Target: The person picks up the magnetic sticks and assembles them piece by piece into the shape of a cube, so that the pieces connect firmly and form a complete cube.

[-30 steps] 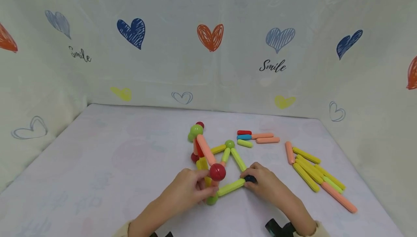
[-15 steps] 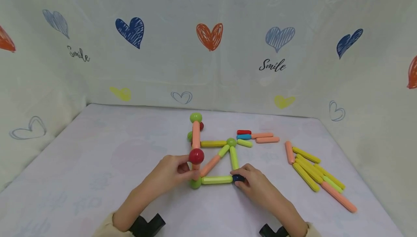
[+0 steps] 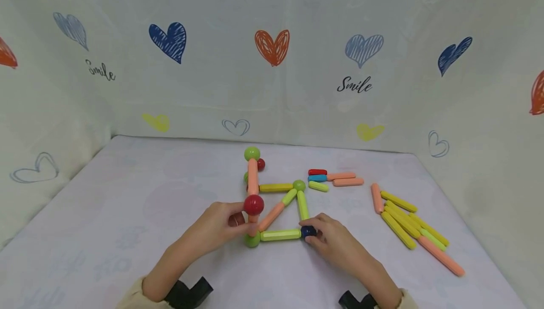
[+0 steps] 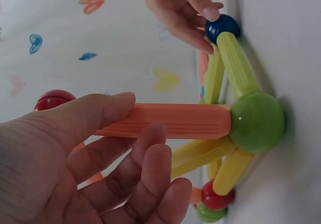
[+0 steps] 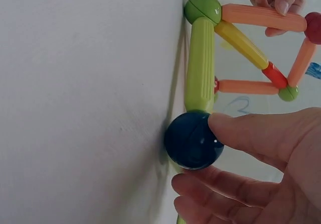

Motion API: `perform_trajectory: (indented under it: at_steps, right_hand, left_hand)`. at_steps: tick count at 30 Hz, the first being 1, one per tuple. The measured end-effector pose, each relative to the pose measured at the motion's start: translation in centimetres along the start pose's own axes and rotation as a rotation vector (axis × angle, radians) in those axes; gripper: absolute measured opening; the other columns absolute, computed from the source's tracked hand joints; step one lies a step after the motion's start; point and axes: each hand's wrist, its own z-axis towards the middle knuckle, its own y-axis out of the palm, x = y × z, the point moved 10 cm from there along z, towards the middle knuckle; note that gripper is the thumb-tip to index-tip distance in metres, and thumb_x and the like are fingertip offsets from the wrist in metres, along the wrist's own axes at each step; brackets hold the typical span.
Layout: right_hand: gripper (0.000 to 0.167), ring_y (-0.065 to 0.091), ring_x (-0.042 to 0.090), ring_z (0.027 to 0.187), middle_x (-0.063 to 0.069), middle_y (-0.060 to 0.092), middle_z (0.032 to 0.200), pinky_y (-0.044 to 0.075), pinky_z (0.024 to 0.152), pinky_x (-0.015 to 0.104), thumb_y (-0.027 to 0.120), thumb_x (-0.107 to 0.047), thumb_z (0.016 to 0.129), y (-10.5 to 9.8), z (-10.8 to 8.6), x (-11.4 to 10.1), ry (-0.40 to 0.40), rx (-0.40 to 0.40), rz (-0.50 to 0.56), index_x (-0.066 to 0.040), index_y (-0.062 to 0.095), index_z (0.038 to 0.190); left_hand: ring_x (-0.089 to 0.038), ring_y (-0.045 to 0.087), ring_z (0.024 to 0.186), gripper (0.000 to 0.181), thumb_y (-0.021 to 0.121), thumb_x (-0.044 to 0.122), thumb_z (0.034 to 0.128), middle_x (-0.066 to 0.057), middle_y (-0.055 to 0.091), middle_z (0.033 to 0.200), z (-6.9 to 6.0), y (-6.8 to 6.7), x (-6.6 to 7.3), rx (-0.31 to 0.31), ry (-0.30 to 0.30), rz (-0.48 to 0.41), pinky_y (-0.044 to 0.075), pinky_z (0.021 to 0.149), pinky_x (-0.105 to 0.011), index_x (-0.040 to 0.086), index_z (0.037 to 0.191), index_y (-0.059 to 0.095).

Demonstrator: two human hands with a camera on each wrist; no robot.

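We see the ridged orange stick (image 4: 175, 121) standing nearly upright, between a glossy red ball (image 3: 254, 204) on its upper end and a glossy green ball (image 4: 258, 122) at its foot. The left hand (image 3: 218, 226) pinches this stick between the thumb and the bent fingers, just below the red ball. From the green ball, a ridged yellow-green stick (image 5: 199, 66) goes to a glossy dark blue ball (image 5: 190, 141). The right hand (image 3: 335, 243) holds this blue ball, with the thumb on one side and the forefinger on the other; its remaining fingers are loosely bent. More sticks and balls join these into one frame, on the white table covering (image 3: 85, 233). To the right of the frame we find loose yellow sticks (image 3: 399, 226) in a group, together with orange and yellow-green ones. On the white backdrop (image 3: 225, 87), among drawn hearts, we read "Smile" twice, in black handwritten-style letters.
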Motion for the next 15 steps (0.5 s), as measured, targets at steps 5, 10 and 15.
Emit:
perform_trajectory:
  at_steps: [5,10,15]
  right_hand:
    - [0.032,0.056,0.013,0.092,-0.002,0.061,0.105,0.05,0.077,0.032,0.068,-0.014,0.084,-2.1,-0.2,1.5,0.068,0.055,0.015,-0.02,0.063,0.115]
    - [0.035,0.057,0.021,0.097,0.008,0.062,0.113,0.052,0.081,0.039,0.066,-0.018,0.086,-5.7,-1.3,4.1,0.077,0.15,-0.012,-0.012,0.06,0.12]
    - [0.038,0.058,0.028,0.096,0.016,0.06,0.114,0.052,0.077,0.043,0.067,-0.019,0.085,-8.3,-3.7,8.7,0.16,0.194,-0.08,-0.005,0.059,0.12]
  left_hand:
    - [-0.006,0.049,0.061,0.011,0.071,0.023,0.0806,0.008,0.056,0.066,0.0,0.0,0.0,-0.005,0.0,-0.01,0.042,0.054,-0.02,0.017,0.086,0.063]
    - [-0.007,0.05,0.063,0.021,0.072,0.026,0.0807,0.006,0.057,0.067,0.0,0.0,0.0,-0.023,0.0,-0.032,0.043,0.054,-0.021,0.013,0.095,0.064]
    - [-0.009,0.05,0.065,0.029,0.073,0.028,0.079,0.006,0.056,0.07,-0.4,-0.7,0.0,-0.016,-0.041,0.008,0.044,0.055,-0.021,0.011,0.1,0.062]
